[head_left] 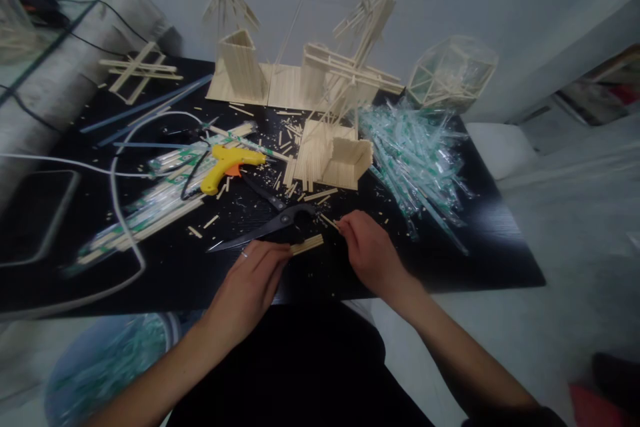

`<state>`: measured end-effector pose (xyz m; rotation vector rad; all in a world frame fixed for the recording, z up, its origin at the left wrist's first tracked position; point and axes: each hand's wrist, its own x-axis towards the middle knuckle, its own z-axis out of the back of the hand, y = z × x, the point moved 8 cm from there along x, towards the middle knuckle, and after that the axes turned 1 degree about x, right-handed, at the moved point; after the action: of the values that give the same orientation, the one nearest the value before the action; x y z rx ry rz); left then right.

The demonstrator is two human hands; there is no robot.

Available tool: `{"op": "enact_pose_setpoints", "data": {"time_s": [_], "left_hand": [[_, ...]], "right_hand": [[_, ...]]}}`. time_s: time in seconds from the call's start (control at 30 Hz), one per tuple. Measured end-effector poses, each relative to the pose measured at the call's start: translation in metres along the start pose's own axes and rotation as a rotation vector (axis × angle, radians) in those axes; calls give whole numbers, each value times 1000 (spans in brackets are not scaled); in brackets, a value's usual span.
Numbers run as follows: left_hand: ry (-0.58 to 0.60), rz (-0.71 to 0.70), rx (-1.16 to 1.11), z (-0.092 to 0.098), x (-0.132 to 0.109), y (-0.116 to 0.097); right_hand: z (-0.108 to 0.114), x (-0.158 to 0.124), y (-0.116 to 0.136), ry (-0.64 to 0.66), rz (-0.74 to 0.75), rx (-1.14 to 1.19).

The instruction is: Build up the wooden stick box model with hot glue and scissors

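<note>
My left hand (257, 273) is closed on a few short wooden sticks (308, 245) that lie side by side and jut out to the right. Between the pinched fingers of my right hand (369, 245) is one thin wooden stick (329, 221), its tip pointing up and left. Just behind my left hand lie dark scissors (273, 220) with the blades toward the left. A yellow glue gun (227, 165) rests beyond them on wrapped sticks. Farther back, a small open box of sticks (350, 159) stands on a flat stick panel.
Stick bundles in green-printed wrappers (165, 203) lie at left, crossed by a white cable (116, 193). Empty wrappers (420, 153) are heaped at right. Stick windmill models (240, 67) stand along the wall. A bin (113, 367) of wrappers sits below the black table's (480, 240) front edge.
</note>
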<state>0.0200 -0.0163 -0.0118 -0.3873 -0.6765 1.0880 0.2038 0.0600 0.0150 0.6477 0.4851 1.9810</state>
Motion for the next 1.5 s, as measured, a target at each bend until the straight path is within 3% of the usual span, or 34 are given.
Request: {"op": "enact_pose_setpoints", "data": {"time_s": [0.33,0.47,0.67,1.0,1.37,1.5], "left_hand": [[19,11,15,-2,-2,1],[4,40,33,-2,-3,3],[13,90,54,-1,-1,2],[85,101,-33,0,0,-2],[-39,172,-194,15,2,3],[-78,228,-223,18,-1,10]], "right_hand": [[-31,0,21,155,50,38],[-33,-1,19,223,22,45],[-31,-9,30,277,135,124],[-31,-13,36,306,195,249],[-25,-8,34,270,117,395],[-29,-9,34,319,54,412]]}}
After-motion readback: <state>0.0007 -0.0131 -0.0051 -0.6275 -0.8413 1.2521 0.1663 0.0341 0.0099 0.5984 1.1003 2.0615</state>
